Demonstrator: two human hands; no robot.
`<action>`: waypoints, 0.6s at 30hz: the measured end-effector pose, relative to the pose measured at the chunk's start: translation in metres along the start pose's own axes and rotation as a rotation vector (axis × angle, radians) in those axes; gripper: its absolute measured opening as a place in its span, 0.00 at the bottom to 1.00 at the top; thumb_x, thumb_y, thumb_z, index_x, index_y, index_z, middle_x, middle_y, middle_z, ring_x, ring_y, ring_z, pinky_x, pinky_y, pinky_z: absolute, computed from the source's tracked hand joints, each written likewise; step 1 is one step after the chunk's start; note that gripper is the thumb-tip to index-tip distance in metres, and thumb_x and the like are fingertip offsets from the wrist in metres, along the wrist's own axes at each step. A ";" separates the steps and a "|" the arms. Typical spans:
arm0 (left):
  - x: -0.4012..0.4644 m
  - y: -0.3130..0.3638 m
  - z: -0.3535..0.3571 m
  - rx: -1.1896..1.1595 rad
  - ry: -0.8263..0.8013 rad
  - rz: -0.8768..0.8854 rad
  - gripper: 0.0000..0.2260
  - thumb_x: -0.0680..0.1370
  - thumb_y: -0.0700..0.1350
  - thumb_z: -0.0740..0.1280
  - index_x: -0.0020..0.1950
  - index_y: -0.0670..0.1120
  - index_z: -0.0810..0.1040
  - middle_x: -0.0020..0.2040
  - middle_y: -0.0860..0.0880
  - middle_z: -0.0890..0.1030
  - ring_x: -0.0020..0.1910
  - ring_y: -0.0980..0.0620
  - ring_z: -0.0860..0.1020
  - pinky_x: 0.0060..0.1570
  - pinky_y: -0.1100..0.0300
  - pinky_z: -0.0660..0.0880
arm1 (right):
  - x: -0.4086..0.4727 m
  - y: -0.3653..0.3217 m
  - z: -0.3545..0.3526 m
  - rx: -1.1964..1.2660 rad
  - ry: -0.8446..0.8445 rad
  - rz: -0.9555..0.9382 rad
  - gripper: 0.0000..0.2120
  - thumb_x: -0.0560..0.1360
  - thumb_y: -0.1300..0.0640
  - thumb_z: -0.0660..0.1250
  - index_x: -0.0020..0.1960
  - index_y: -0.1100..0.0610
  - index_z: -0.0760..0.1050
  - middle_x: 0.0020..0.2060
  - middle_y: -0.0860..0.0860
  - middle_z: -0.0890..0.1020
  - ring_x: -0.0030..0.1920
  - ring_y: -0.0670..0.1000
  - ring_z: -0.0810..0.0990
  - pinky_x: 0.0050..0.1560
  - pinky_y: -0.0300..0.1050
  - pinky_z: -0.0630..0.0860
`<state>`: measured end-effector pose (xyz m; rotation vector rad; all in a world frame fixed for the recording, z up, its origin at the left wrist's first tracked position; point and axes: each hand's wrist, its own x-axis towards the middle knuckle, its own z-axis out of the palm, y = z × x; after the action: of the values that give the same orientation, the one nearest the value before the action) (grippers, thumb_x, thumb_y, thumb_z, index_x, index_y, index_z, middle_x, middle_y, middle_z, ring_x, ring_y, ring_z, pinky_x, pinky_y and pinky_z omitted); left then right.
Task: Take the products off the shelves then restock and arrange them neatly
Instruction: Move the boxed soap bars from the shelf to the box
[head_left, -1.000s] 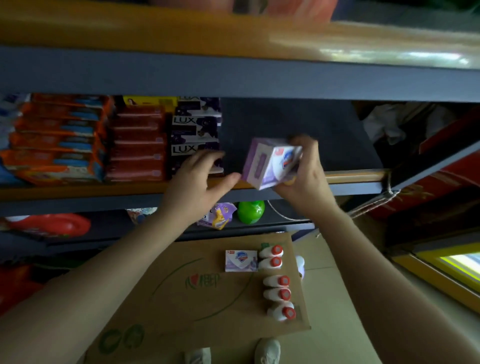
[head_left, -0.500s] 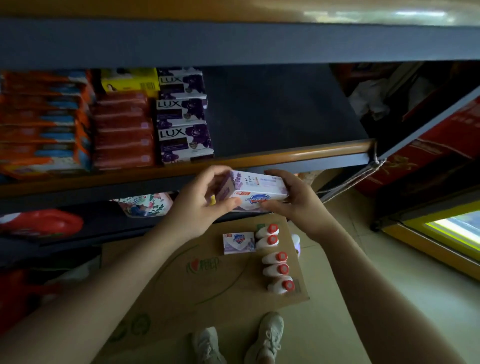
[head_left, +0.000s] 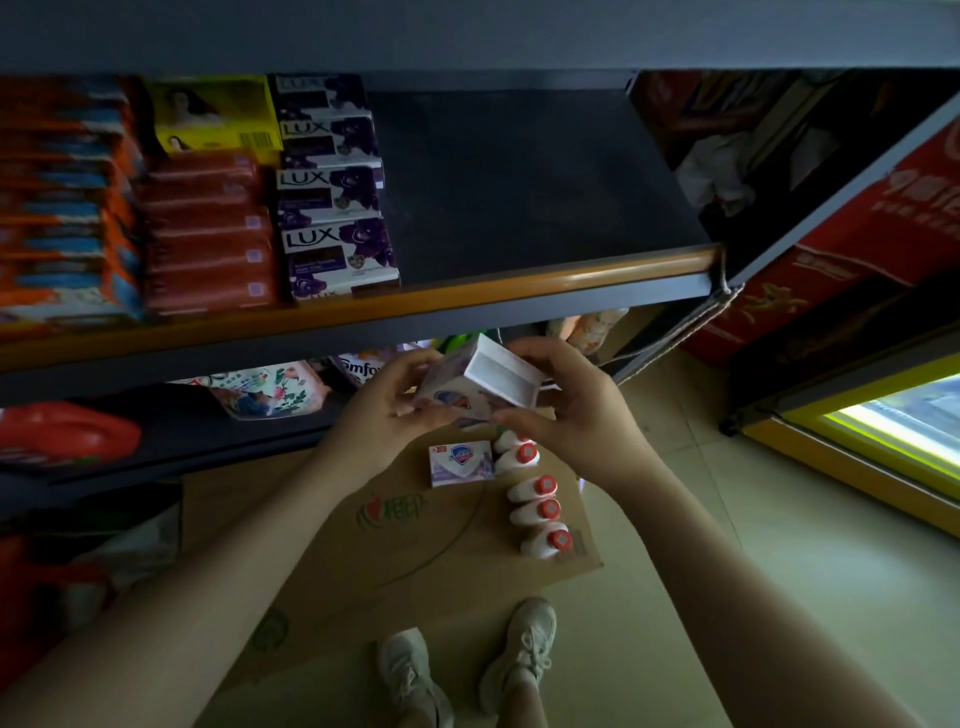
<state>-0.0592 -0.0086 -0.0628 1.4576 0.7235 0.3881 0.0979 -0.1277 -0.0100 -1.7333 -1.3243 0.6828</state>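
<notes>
Your left hand (head_left: 387, 410) and your right hand (head_left: 566, 415) were both raised in front of you, just below the front lip of the shelf (head_left: 519, 291), with the forearms reaching up from the bottom corners of the view. Your left hand curled around the left end of the soap box (head_left: 467, 387), thumb on the near face and fingers tucked behind it. Your right hand gripped the right end, thumb pressed along the lower near edge and fingers wrapped over the far side. The box sat tilted between the two grips, its white end panel turned up toward you and its purple printed face pointing down and left. It was held clear of the shelf, in the air above the cardboard sheet (head_left: 363, 561) on the floor. On that cardboard, directly beneath your hands, a second soap box (head_left: 460, 462) lay flat, with a row of white bottles with red caps (head_left: 537, 504) lined up just beside it on the right. On the shelf above, a column of LUX boxes (head_left: 337, 218) stood at the left, next to red packs (head_left: 208, 234) and orange packs (head_left: 62, 208), while the dark shelf surface to their right was bare. Your shoes (head_left: 467, 670) showed at the bottom, at the near edge of the cardboard.
</notes>
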 end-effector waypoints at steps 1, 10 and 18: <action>-0.001 0.000 0.001 -0.017 -0.009 -0.022 0.20 0.71 0.31 0.69 0.58 0.49 0.71 0.52 0.52 0.77 0.46 0.64 0.79 0.45 0.68 0.76 | -0.002 0.003 -0.001 0.041 -0.001 0.042 0.24 0.67 0.46 0.69 0.59 0.51 0.69 0.53 0.41 0.75 0.54 0.42 0.75 0.49 0.37 0.78; -0.003 0.003 0.018 -0.152 -0.057 -0.271 0.12 0.73 0.53 0.61 0.52 0.50 0.75 0.49 0.45 0.80 0.48 0.47 0.78 0.44 0.59 0.77 | -0.015 0.023 -0.011 0.403 0.008 0.482 0.18 0.78 0.57 0.60 0.68 0.48 0.66 0.54 0.50 0.78 0.44 0.48 0.81 0.34 0.39 0.78; -0.003 0.005 0.020 -0.083 -0.065 -0.286 0.09 0.77 0.48 0.63 0.56 0.51 0.73 0.52 0.47 0.80 0.47 0.53 0.79 0.52 0.57 0.74 | -0.007 0.023 -0.010 0.835 0.012 0.961 0.17 0.75 0.44 0.63 0.52 0.58 0.75 0.38 0.54 0.82 0.32 0.47 0.81 0.30 0.37 0.78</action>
<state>-0.0470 -0.0251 -0.0581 1.2614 0.8403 0.1483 0.1159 -0.1392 -0.0252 -1.5373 -0.0151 1.4763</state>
